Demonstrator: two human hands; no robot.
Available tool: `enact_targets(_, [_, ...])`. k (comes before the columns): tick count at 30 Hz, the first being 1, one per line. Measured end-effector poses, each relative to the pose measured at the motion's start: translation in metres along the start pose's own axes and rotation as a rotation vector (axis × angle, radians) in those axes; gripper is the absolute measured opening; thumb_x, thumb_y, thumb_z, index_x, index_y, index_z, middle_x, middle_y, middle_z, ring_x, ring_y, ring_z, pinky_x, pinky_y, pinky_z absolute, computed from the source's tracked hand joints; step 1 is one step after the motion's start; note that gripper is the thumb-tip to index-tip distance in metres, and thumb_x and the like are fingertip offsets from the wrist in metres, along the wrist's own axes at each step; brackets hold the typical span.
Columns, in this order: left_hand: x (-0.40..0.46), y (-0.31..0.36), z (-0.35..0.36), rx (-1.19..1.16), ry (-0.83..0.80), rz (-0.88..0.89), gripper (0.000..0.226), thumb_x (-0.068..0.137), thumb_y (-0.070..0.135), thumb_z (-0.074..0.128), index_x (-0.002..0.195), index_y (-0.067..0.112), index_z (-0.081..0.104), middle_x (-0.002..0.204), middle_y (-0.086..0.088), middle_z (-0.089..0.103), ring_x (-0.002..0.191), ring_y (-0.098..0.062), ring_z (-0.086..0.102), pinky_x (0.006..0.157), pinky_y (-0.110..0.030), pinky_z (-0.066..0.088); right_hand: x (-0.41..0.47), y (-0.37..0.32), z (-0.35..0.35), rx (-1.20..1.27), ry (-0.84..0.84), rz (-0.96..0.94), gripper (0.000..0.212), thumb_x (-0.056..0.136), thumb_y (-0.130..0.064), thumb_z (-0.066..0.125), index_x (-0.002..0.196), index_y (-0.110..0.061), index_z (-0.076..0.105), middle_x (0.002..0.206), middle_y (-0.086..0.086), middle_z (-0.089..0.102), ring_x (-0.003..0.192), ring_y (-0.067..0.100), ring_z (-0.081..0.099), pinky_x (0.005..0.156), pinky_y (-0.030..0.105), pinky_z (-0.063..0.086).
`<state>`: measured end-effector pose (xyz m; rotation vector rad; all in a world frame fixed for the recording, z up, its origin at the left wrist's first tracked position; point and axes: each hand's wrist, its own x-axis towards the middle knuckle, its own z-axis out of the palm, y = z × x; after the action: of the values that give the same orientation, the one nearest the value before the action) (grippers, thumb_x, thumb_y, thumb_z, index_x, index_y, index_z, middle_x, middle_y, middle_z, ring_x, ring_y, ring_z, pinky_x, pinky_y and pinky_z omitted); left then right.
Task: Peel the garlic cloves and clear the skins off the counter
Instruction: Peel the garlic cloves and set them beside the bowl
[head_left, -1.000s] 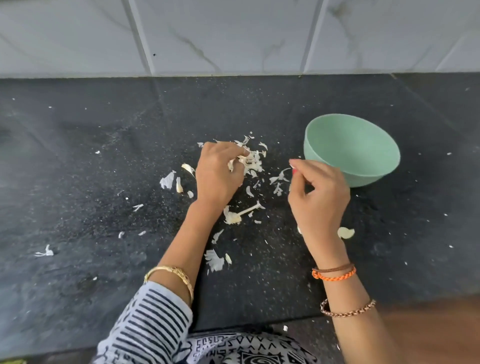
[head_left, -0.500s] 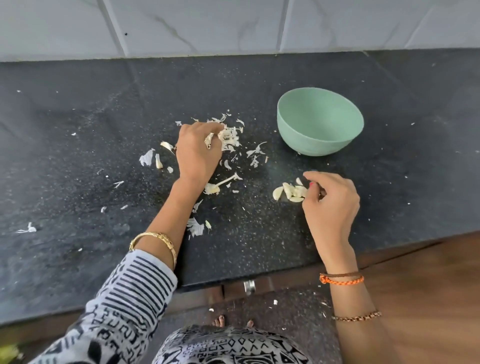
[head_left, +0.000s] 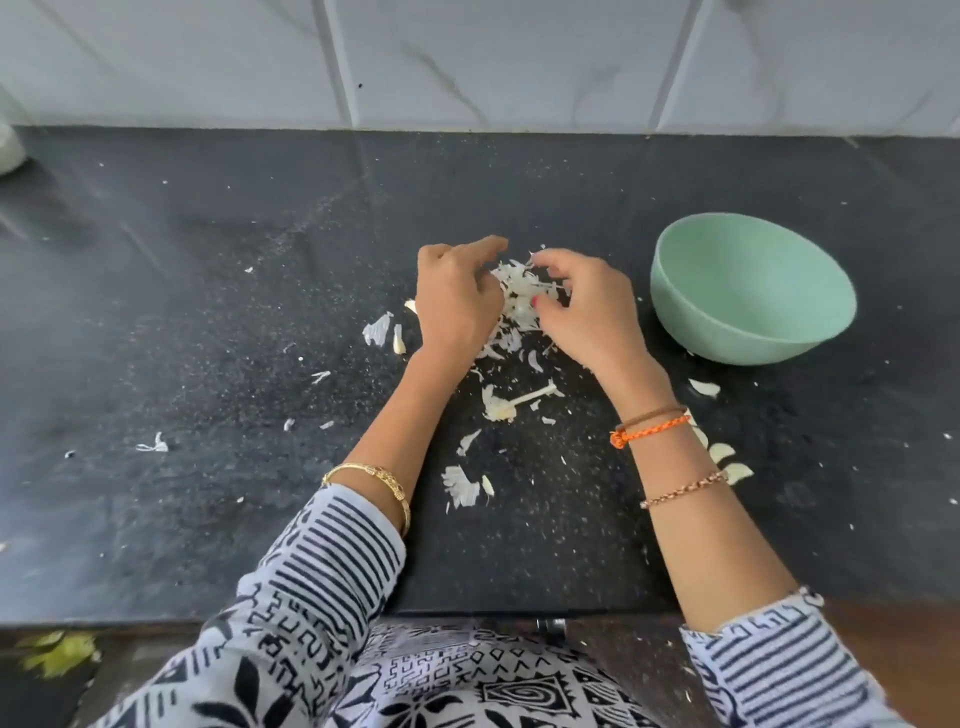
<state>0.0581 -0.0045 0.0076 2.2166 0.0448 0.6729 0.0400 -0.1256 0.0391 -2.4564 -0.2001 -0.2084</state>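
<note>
The black counter (head_left: 208, 312) carries scattered skins. The green bowl (head_left: 748, 291) waits right of the work, probably for cloves. Peeled cloves (head_left: 727, 462) lie by the right wrist. The 2 hands, left hand (head_left: 457, 301) and right hand (head_left: 587, 306), cup the skin pile (head_left: 519, 291), fingers curled gathering it.

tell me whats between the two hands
A heap of garlic skins, in the head view; the left hand and right hand close on it from either side.
</note>
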Motion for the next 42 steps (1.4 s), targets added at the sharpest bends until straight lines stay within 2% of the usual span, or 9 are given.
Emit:
enact_targets(6, [0.020,-0.019,-0.004,-0.018,0.012,0.064,0.045,0.065,-0.010,0.036,0.088,0.000,0.073,0.092,-0.013,0.072,0.090,-0.031,0.065,0.089,-0.029,0.043,0.032,0.001,0.028,-0.278,-0.307,-0.026,0.053,0.092,-0.024,0.056,0.142,-0.020,0.037,0.145,0.008,0.038,0.132,0.032,0.031,0.108,0.041,0.027])
enact_targets(8, [0.024,-0.025,-0.007,-0.002,0.010,0.012,0.042,0.066,-0.012,0.038,0.087,0.001,0.073,0.093,-0.014,0.072,0.090,-0.031,0.065,0.091,-0.039,0.047,0.031,0.001,0.036,-0.274,-0.207,-0.106,0.041,0.093,-0.012,0.054,0.133,-0.017,0.051,0.138,0.007,0.049,0.124,0.029,0.041,0.103,0.036,0.033])
enact_targets(12, [0.025,-0.034,-0.014,0.052,-0.157,-0.049,0.026,0.079,-0.005,0.056,0.095,0.008,0.073,0.097,-0.009,0.071,0.088,-0.029,0.062,0.090,-0.032,0.044,0.032,0.007,0.044,-0.139,0.011,-0.134,0.025,0.087,0.005,0.055,0.100,-0.007,0.072,0.105,0.007,0.069,0.098,0.026,0.060,0.085,0.033,0.049])
enact_targets(17, [0.028,-0.047,-0.025,0.078,-0.417,0.078,0.017,0.076,0.009,0.074,0.093,0.009,0.073,0.097,-0.004,0.069,0.092,-0.021,0.061,0.092,-0.031,0.042,0.035,0.017,0.040,-0.017,0.203,-0.004,0.026,0.083,0.010,0.055,0.097,-0.004,0.073,0.102,0.009,0.070,0.093,0.022,0.065,0.080,0.015,0.039])
enact_targets(24, [0.029,-0.053,-0.014,0.108,-0.255,0.072,0.016,0.079,0.003,0.069,0.093,0.008,0.073,0.093,-0.008,0.069,0.086,-0.025,0.061,0.076,-0.027,0.044,0.034,0.018,0.043,-0.069,0.328,-0.062,0.031,0.080,0.013,0.057,0.106,-0.001,0.069,0.110,0.015,0.067,0.112,0.036,0.056,0.096,0.032,0.037])
enact_targets(27, [0.030,-0.051,-0.015,0.072,-0.159,0.011,0.018,0.082,-0.005,0.061,0.093,0.003,0.073,0.093,-0.012,0.070,0.085,-0.025,0.064,0.075,-0.020,0.040,0.033,0.012,0.046,-0.078,0.342,-0.219,0.021,0.078,-0.002,0.062,0.095,-0.009,0.073,0.095,0.007,0.071,0.099,0.033,0.059,0.090,0.030,0.038])
enact_targets(32, [0.030,-0.052,-0.018,0.075,-0.143,-0.032,0.022,0.086,-0.004,0.055,0.098,0.003,0.072,0.098,-0.013,0.070,0.087,-0.024,0.063,0.074,-0.013,0.037,0.022,0.000,0.061,-0.276,0.125,-0.313,0.014,0.070,-0.014,0.079,0.084,-0.013,0.074,0.074,0.005,0.069,0.077,0.029,0.056,0.063,0.033,0.042])
enact_targets(37, [0.030,-0.046,-0.019,-0.019,-0.093,-0.111,0.022,0.088,-0.001,0.055,0.102,0.005,0.071,0.094,-0.007,0.070,0.074,-0.012,0.057,0.068,-0.009,0.039,0.022,-0.005,0.058,-0.304,-0.008,-0.278,0.016,0.089,-0.016,0.060,0.101,-0.011,0.068,0.096,0.006,0.067,0.089,0.026,0.053,0.073,0.033,0.037])
enact_targets(42, [0.029,-0.038,-0.020,-0.178,-0.048,-0.161,0.019,0.088,0.002,0.058,0.101,0.007,0.071,0.085,0.005,0.066,0.065,0.003,0.056,0.065,-0.003,0.041,0.022,0.000,0.055,-0.259,0.011,-0.291,0.027,0.092,-0.008,0.052,0.118,-0.007,0.056,0.095,0.009,0.064,0.084,0.025,0.054,0.076,0.034,0.042])
